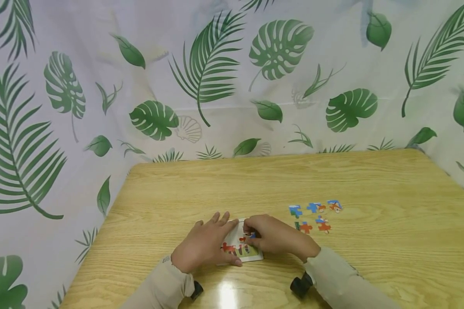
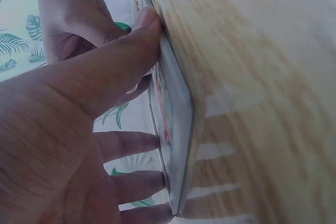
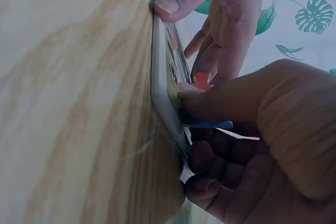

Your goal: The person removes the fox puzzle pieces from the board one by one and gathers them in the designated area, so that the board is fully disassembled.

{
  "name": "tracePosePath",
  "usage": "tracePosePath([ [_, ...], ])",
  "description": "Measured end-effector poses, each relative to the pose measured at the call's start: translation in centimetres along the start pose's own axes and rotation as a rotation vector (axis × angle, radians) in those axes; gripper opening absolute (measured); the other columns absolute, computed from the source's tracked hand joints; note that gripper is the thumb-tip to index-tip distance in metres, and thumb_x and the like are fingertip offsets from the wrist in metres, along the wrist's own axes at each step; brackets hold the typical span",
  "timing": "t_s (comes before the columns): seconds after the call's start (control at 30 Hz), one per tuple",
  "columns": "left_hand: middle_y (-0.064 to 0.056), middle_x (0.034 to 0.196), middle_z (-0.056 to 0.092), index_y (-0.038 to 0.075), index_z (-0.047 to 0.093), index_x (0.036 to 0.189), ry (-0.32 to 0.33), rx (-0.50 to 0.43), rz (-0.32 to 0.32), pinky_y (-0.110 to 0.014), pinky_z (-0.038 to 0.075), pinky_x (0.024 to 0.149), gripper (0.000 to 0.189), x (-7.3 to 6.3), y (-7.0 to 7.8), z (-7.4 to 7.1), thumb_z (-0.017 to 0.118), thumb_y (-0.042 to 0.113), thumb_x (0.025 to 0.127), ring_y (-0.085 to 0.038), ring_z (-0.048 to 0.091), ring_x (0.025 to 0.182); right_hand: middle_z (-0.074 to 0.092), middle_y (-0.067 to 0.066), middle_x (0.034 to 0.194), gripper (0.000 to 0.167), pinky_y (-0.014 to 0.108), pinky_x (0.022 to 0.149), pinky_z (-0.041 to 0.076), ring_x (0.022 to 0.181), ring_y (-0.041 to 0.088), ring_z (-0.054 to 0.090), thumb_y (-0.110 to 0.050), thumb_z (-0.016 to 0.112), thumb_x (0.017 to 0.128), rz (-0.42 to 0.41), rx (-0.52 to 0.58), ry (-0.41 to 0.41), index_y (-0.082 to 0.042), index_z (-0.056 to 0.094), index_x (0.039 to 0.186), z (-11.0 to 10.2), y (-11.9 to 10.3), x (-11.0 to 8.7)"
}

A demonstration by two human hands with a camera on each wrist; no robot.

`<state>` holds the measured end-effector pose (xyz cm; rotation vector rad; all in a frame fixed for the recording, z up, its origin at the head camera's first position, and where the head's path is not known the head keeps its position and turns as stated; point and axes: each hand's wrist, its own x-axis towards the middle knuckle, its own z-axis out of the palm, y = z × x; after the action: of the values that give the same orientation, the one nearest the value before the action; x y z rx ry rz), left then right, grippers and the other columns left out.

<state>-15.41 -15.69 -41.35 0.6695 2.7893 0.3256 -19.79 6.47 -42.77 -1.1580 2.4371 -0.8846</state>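
Note:
A small jigsaw tray (image 1: 251, 259) with a pale rim lies on the table, its lower part filled with red and green picture pieces. My left hand (image 1: 206, 245) rests spread along the tray's left side, with its thumb (image 2: 140, 30) on the near rim and its other fingers straight at the left edge. Over the tray's right part, my right hand (image 1: 272, 235) pinches a jigsaw piece (image 3: 201, 81) with red and blue on it between thumb and fingers. The piece is tilted up from the tray, and the fingers partly hide it.
Several loose jigsaw pieces (image 1: 314, 207) in blue, red and green lie on the wooden table (image 1: 178, 184), right of the tray and farther back. A white cloth (image 1: 224, 128) with green leaves hangs behind the table.

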Motion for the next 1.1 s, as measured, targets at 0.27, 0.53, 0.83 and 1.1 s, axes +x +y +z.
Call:
tracePosePath([
  [0.27, -0.014, 0.166, 0.033, 0.018, 0.043, 0.160, 0.001, -0.001, -0.003, -0.068, 0.034, 0.110, 0.100, 0.0, -0.1, 0.2, 0.078, 0.068, 0.080, -0.037, 0.030, 0.152, 0.061, -0.008, 0.081, 0.009, 0.025, 0.062, 0.045, 0.068, 0.005, 0.052, -0.008, 0.070, 0.099, 0.016, 0.053, -0.012, -0.011, 0.066, 0.091, -0.2, 0.3, 0.0],
  [0.53, -0.014, 0.165, 0.034, 0.019, 0.044, 0.159, 0.000, 0.005, -0.006, -0.067, 0.035, 0.110, 0.099, 0.0, 0.0, 0.3, 0.077, 0.068, 0.080, -0.037, 0.031, 0.152, 0.066, -0.003, 0.088, 0.006, 0.027, 0.067, 0.048, 0.075, 0.007, 0.054, -0.006, 0.066, 0.101, -0.021, 0.104, 0.037, -0.009, 0.069, 0.096, -1.4, 0.8, -0.7],
  [0.83, -0.013, 0.165, 0.034, 0.020, 0.044, 0.159, 0.003, 0.008, -0.015, -0.067, 0.034, 0.111, 0.100, 0.1, 0.1, 0.3, 0.078, 0.069, 0.079, -0.036, 0.030, 0.152, 0.069, 0.000, 0.095, 0.014, 0.029, 0.066, 0.050, 0.076, 0.009, 0.057, -0.001, 0.061, 0.102, 0.015, 0.121, 0.113, -0.005, 0.072, 0.110, -3.9, 3.1, -4.5],
  [1.1, -0.015, 0.165, 0.035, 0.018, 0.045, 0.158, 0.019, -0.005, 0.002, -0.068, 0.035, 0.110, 0.100, 0.1, 0.0, 0.3, 0.079, 0.067, 0.079, -0.038, 0.032, 0.151, 0.064, 0.001, 0.082, 0.009, 0.026, 0.057, 0.046, 0.066, 0.009, 0.055, -0.003, 0.061, 0.103, 0.082, 0.161, 0.156, -0.004, 0.066, 0.110, -5.8, 5.4, -8.2],
])
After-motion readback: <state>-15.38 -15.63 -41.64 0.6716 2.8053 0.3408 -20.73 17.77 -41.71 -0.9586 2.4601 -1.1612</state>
